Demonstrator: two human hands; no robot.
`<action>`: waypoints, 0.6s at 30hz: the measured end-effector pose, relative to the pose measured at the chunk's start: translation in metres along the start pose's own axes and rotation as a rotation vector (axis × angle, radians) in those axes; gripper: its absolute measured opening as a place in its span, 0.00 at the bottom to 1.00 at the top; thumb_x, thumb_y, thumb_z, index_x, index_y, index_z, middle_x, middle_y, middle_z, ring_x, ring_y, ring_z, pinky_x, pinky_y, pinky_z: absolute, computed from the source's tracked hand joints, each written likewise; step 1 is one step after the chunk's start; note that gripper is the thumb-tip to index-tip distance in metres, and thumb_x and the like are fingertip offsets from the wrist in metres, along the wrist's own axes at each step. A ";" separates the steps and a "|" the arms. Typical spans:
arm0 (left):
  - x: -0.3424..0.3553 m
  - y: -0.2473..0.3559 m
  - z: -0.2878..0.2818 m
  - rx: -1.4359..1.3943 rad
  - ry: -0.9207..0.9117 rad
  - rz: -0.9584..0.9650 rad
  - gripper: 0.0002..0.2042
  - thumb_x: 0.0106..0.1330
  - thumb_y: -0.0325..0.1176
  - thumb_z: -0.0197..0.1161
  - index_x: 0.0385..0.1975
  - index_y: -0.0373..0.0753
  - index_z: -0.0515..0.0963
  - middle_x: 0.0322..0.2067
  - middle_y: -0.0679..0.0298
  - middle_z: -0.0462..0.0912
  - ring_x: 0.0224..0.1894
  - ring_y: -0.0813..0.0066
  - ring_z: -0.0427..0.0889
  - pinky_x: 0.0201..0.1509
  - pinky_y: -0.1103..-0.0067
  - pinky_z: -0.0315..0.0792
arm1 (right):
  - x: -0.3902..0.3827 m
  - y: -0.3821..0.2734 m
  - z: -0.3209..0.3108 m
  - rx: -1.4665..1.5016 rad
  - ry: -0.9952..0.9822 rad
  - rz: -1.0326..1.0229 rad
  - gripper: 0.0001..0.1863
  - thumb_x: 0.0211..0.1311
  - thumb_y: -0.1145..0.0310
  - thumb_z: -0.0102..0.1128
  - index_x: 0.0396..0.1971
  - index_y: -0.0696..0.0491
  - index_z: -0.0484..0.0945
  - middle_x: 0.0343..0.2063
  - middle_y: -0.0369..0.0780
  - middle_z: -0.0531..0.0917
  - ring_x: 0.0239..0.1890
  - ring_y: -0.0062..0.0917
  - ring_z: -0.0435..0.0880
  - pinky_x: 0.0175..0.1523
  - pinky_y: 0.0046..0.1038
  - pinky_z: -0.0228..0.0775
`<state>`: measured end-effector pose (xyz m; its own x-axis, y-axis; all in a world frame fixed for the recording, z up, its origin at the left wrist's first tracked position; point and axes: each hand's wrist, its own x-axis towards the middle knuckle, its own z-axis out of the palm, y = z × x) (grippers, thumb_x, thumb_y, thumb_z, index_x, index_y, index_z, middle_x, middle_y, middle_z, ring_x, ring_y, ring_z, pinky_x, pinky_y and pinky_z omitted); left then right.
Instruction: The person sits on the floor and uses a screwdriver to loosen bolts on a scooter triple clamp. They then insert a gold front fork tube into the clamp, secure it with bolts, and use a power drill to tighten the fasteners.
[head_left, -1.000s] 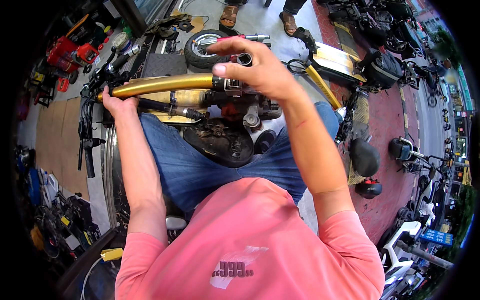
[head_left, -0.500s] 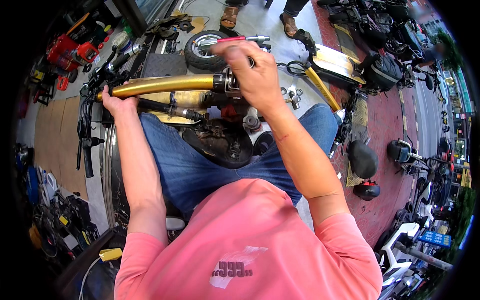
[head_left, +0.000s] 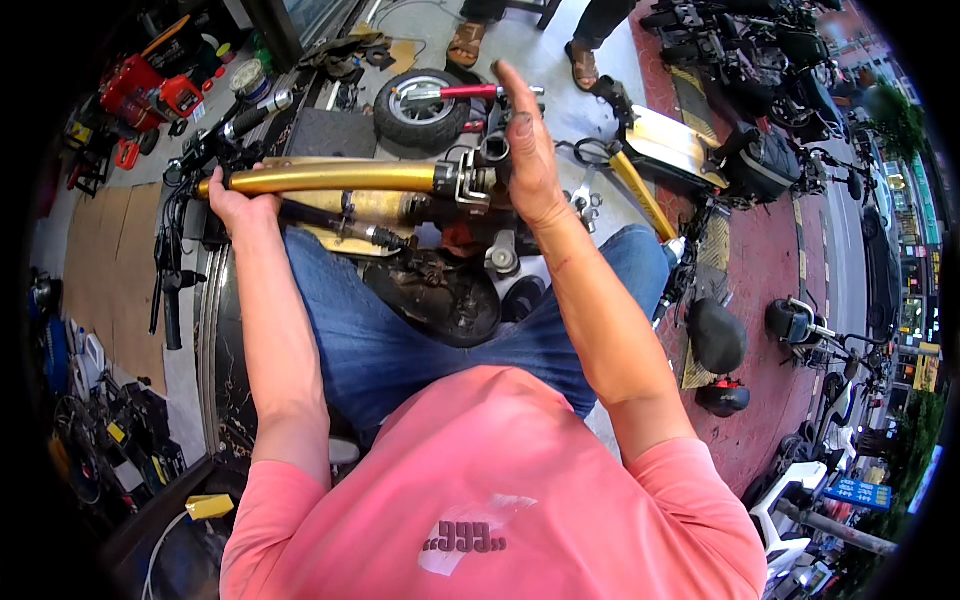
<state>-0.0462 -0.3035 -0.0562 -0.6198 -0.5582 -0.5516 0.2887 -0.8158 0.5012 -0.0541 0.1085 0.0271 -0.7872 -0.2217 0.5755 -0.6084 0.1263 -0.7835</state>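
By the left hand (head_left: 247, 207), the gold scooter pole (head_left: 340, 178) is gripped near its left end. The right hand (head_left: 537, 172) is held open and empty just beside the metal clamp (head_left: 464, 184); touching cannot be told. The pole seems to be being steadied; for the next move, a firm left grip is likely needed. Beyond it, a small wheel (head_left: 404, 124) is seen.

We look over a pale grey floor (head_left: 527, 52), brown cardboard (head_left: 110, 280) lying at left; on our right, red paving (head_left: 755, 270) runs beside a grey road (head_left: 848, 200), with green trees (head_left: 897, 125) and bright signs (head_left: 926, 372) beyond.
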 end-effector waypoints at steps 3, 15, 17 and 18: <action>-0.010 -0.003 0.004 -0.019 0.058 0.015 0.30 0.66 0.54 0.64 0.58 0.38 0.66 0.42 0.54 0.75 0.42 0.57 0.78 0.52 0.54 0.79 | 0.002 0.000 -0.002 0.112 0.001 0.047 0.48 0.78 0.30 0.34 0.75 0.61 0.61 0.73 0.52 0.68 0.77 0.42 0.64 0.79 0.36 0.49; -0.003 -0.009 0.006 -0.001 0.008 0.077 0.25 0.64 0.42 0.68 0.55 0.39 0.67 0.38 0.56 0.75 0.38 0.62 0.80 0.46 0.60 0.82 | -0.008 0.005 -0.003 0.015 -0.004 0.116 0.44 0.80 0.35 0.34 0.74 0.60 0.64 0.70 0.50 0.72 0.74 0.38 0.67 0.77 0.34 0.54; -0.008 -0.008 0.008 -0.017 0.018 0.074 0.21 0.64 0.42 0.68 0.50 0.41 0.67 0.36 0.57 0.74 0.35 0.60 0.79 0.44 0.62 0.81 | -0.008 -0.003 -0.003 0.039 -0.014 0.109 0.42 0.81 0.36 0.34 0.72 0.60 0.68 0.67 0.49 0.75 0.70 0.38 0.71 0.74 0.34 0.59; -0.009 -0.008 0.008 -0.016 0.027 0.079 0.21 0.64 0.41 0.68 0.49 0.41 0.67 0.35 0.57 0.74 0.35 0.60 0.79 0.44 0.62 0.81 | -0.006 -0.010 -0.007 0.087 -0.052 0.140 0.41 0.82 0.36 0.34 0.71 0.60 0.69 0.66 0.49 0.75 0.69 0.38 0.71 0.73 0.34 0.60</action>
<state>-0.0486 -0.2910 -0.0501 -0.5745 -0.6245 -0.5290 0.3476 -0.7713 0.5331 -0.0437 0.1152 0.0327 -0.8559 -0.2579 0.4483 -0.4804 0.0754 -0.8738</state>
